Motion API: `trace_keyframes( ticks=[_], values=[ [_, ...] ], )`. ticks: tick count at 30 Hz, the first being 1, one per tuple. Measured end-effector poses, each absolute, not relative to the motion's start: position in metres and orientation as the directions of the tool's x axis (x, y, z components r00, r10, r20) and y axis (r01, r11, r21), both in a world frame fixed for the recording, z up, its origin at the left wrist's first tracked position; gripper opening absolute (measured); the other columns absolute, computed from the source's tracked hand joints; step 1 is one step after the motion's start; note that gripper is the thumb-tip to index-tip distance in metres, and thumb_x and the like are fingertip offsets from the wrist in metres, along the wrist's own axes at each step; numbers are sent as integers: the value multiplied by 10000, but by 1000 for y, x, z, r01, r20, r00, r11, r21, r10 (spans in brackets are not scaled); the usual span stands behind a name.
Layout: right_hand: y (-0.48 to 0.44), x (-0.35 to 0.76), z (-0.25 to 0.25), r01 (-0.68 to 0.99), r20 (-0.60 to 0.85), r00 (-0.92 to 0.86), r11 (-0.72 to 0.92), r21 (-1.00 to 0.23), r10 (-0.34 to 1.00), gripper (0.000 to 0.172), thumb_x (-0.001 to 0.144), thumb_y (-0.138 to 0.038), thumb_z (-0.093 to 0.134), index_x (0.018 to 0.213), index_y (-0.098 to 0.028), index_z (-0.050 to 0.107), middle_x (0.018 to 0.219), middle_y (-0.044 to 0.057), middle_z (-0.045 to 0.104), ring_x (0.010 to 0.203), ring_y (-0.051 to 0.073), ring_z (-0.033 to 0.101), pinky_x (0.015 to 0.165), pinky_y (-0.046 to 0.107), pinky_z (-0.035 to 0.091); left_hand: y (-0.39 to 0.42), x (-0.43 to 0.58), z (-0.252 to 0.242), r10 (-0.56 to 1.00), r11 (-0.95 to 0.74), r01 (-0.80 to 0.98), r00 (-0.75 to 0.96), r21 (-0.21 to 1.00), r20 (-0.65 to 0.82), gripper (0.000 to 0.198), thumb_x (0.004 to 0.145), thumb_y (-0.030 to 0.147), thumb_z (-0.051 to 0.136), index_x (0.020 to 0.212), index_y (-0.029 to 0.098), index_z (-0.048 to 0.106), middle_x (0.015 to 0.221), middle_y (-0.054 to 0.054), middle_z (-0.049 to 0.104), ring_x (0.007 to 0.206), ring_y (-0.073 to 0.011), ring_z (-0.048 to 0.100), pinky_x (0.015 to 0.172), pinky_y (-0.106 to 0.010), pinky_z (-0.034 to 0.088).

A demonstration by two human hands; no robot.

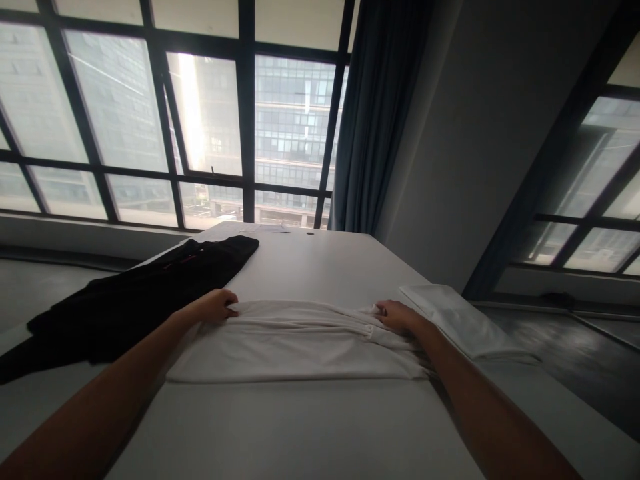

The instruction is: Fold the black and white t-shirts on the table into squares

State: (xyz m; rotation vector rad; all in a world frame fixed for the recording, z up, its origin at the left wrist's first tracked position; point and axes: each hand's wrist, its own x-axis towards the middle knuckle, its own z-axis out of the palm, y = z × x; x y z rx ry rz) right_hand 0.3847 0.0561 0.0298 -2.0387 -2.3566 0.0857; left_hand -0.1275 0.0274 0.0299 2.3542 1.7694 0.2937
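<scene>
A white garment [300, 343] lies partly folded across the white table [300, 427] in front of me. My left hand [216, 306] is closed on the garment's far left edge, fingers pinching the cloth. My right hand [396, 315] is closed on the far right edge, where the fabric bunches into folds. Both arms reach forward over the table, one on each side of the garment.
A black garment [135, 300] sprawls over the table's left side. A folded white cloth [463, 320] lies at the right edge. Some papers [265, 229] sit at the table's far end. Large windows and a dark curtain [375, 113] stand behind.
</scene>
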Motion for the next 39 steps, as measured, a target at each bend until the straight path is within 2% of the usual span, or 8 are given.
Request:
trace_keyframes(
  ticks=[5, 10, 17, 22, 26, 31, 35, 39],
  values=[
    [54, 372, 41, 974, 371, 99, -13, -227, 923, 261, 834, -276, 540, 1009, -183, 710, 990, 146, 737, 958, 288, 678, 790, 334, 477, 21, -119, 40, 932, -143, 950, 35, 277, 360, 180, 704, 308, 632, 825, 217, 730, 969, -47, 661, 860, -220, 635, 729, -280, 460],
    [48, 374, 58, 828, 633, 170, 238, -507, 756, 405, 865, -328, 503, 1218, -163, 612, 1123, 122, 717, 959, 225, 688, 844, 281, 500, 14, -112, 51, 845, -123, 915, -106, 383, 524, 270, 780, 274, 494, 915, 194, 714, 1051, -65, 673, 847, -205, 645, 774, -276, 472],
    [31, 395, 60, 966, 385, -50, 143, -216, 922, 179, 781, -319, 634, 908, -234, 728, 955, 67, 740, 918, 245, 669, 803, 311, 480, 7, -130, 52, 944, -225, 905, 110, 361, 311, 210, 665, 331, 598, 807, 203, 686, 747, -13, 673, 708, -202, 615, 682, -281, 451],
    [22, 404, 69, 929, 413, -245, 334, -160, 877, 158, 698, -339, 696, 622, -211, 646, 1155, 80, 675, 1085, 280, 587, 963, 370, 422, 0, -133, 63, 922, -311, 890, 197, 332, 333, 159, 622, 331, 619, 721, 207, 627, 770, -13, 646, 731, -194, 588, 683, -279, 437],
    [8, 415, 80, 830, 258, -317, 399, -390, 913, 240, 762, -422, 620, 672, -199, 619, 892, 47, 716, 868, 227, 636, 824, 324, 467, -9, -138, 76, 925, -335, 875, 234, 351, 298, 150, 614, 343, 627, 663, 209, 582, 736, 4, 610, 730, -187, 569, 681, -268, 428],
    [-8, 426, 88, 798, -205, -412, 243, -552, 888, 516, 723, -670, 641, 628, -162, 642, 670, 67, 699, 665, 206, 639, 633, 280, 467, -25, -151, 84, 944, -271, 892, 319, 362, -80, 256, 538, 385, 743, 723, 216, 691, 748, 23, 618, 728, -188, 588, 661, -246, 441],
    [-3, 417, 82, 847, -94, -284, 203, -490, 954, 631, 727, -767, 564, 675, -151, 685, 690, 95, 713, 641, 211, 655, 624, 288, 491, -29, -135, 78, 927, -332, 872, 373, 361, -49, 429, 731, 604, 621, 871, 216, 741, 895, -28, 705, 848, -219, 637, 765, -272, 475],
    [3, 399, 67, 903, -88, -267, 217, -371, 960, 626, 695, -672, 652, 1074, -178, 716, 1105, 127, 722, 993, 295, 677, 858, 356, 517, -21, -109, 55, 900, -399, 848, 435, 349, -28, 577, 858, 642, 461, 1194, 225, 680, 1250, -83, 678, 1121, -262, 615, 958, -328, 454]
  ],
)
